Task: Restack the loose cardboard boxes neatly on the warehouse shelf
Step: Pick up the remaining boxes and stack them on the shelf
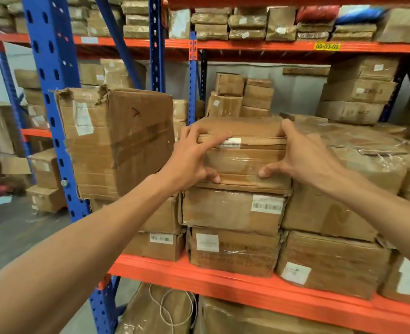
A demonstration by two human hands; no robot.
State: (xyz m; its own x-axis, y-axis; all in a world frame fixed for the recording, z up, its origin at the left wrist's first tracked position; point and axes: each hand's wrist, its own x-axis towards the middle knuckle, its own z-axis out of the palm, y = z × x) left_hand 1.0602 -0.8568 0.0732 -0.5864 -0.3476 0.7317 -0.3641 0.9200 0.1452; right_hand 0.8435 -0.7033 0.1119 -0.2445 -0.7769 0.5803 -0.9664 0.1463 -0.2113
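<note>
On the orange shelf beam [235,278], middle stack | my left hand [189,162] and right hand [305,157] clamp the top box [245,153] | step: squaring it | next: likely an even push back.

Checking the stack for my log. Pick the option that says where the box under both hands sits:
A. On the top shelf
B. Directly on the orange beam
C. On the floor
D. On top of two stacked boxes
D: the held box, gripped by the left hand and right hand, rests on the barcode-labelled box, itself on the bottom box.
</note>
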